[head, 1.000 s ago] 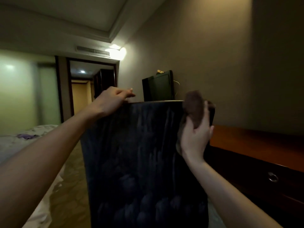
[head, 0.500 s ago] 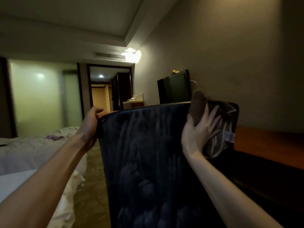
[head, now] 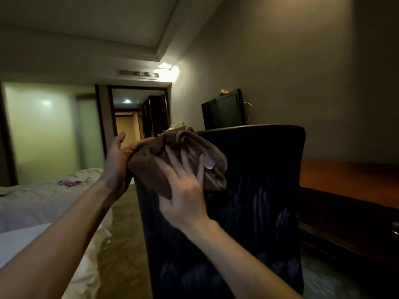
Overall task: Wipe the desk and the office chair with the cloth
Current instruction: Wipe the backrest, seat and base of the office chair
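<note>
Two hands on the cloth (head: 151, 169) at the top corner of the chair (head: 259, 190): right hand (head: 183, 201) flat-fingered, pressing it to wipe, left hand (head: 115, 165) fingers hidden underneath, can't tell.

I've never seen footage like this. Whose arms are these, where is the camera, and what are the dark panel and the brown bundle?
No machine here: a person wears a camera on the head, so you see their own arms. The dark panel is an office chair's backrest. The right hand, fingers spread, presses a brown cloth on its top corner; the left hand is at the cloth's other end, fingers hidden. The wooden desk stands to the right, a television behind.
</note>
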`<state>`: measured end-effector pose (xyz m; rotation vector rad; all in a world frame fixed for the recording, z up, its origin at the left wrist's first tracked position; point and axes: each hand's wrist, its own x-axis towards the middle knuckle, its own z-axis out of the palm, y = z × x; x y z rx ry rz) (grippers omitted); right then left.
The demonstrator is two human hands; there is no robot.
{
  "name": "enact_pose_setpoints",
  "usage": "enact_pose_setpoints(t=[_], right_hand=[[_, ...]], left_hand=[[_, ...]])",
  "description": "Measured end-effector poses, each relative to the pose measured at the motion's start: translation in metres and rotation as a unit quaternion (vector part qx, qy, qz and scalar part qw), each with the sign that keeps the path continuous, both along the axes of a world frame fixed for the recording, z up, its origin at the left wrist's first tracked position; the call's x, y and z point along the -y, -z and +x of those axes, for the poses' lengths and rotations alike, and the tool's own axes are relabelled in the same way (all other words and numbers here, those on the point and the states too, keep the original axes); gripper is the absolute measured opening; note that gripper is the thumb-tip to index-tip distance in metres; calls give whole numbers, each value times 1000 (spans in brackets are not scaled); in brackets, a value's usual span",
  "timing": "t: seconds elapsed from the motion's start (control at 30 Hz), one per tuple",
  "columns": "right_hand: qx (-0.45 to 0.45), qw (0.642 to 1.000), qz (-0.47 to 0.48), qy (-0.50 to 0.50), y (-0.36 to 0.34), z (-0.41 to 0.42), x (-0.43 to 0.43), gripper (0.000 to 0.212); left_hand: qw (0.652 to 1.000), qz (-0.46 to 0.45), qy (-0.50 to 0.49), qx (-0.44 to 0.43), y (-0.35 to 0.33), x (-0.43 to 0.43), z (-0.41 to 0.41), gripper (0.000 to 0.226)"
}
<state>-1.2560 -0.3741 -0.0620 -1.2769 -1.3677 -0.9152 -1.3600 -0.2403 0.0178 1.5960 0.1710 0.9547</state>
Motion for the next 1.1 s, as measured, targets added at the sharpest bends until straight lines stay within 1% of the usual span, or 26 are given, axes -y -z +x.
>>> enact_pose_setpoints(t=[0.03,0.07,0.1,0.13,0.17,0.23,0.27,0.3,0.33,0.4,0.5,0.57,0.67,0.77,0.83,0.9,0.97,1.03,1.1], right_hand=[[19,1000,21,4,0,9,13,60],[13,999,53,2,-1,18,23,60],[-19,995,95,-4,-2,25,33,59],[-74,987,146,-9,-4,30,41,58],[-147,969,196,-18,-6,35,48,57],[-294,912,283,-52,-13,49,63,54],[-336,887,312,-62,-17,55,70,53],[-343,880,324,-51,-22,60,74,53],[-324,890,320,-18,-27,61,75,53],[-272,924,265,52,-35,60,68,53],[-227,959,153,74,-49,53,42,58],[-218,962,119,117,-54,47,22,61],[-193,962,126,149,-48,28,-7,67],[-140,972,132,133,-28,2,-35,67],[-106,981,118,112,-12,-12,-51,68],[-54,990,99,83,3,-24,-63,66],[17,997,62,39,19,-32,-70,62],[69,997,19,-4,31,-31,-72,54],[121,992,-18,-5,36,-21,-67,47]], left_hand=[[1000,8,-8,-4,3,1,0,74],[1000,9,-25,-4,5,-1,1,71],[999,7,-42,-2,7,-4,2,68],[998,-1,-57,1,10,-8,2,66],[998,-13,-66,6,13,-11,1,65],[997,-39,-60,6,21,-14,-3,67],[998,-48,-44,-1,26,-14,-5,70],[998,-57,-21,-7,29,-12,-6,75],[998,-64,-1,-8,32,-10,-8,79],[997,-68,28,-2,35,-8,-10,86],[996,-78,45,10,40,-9,-12,96],[996,-81,45,4,42,-10,-14,102],[996,-71,51,-5,41,-11,-14,103],[996,-63,70,-5,44,-11,-14,103],[994,-70,83,0,46,-13,-18,104],[991,-89,102,16,44,-16,-21,106],[984,-121,124,40,43,-16,-24,107],[976,-151,142,60,46,-16,-28,109],[969,-175,155,77,53,-18,-34,108]])
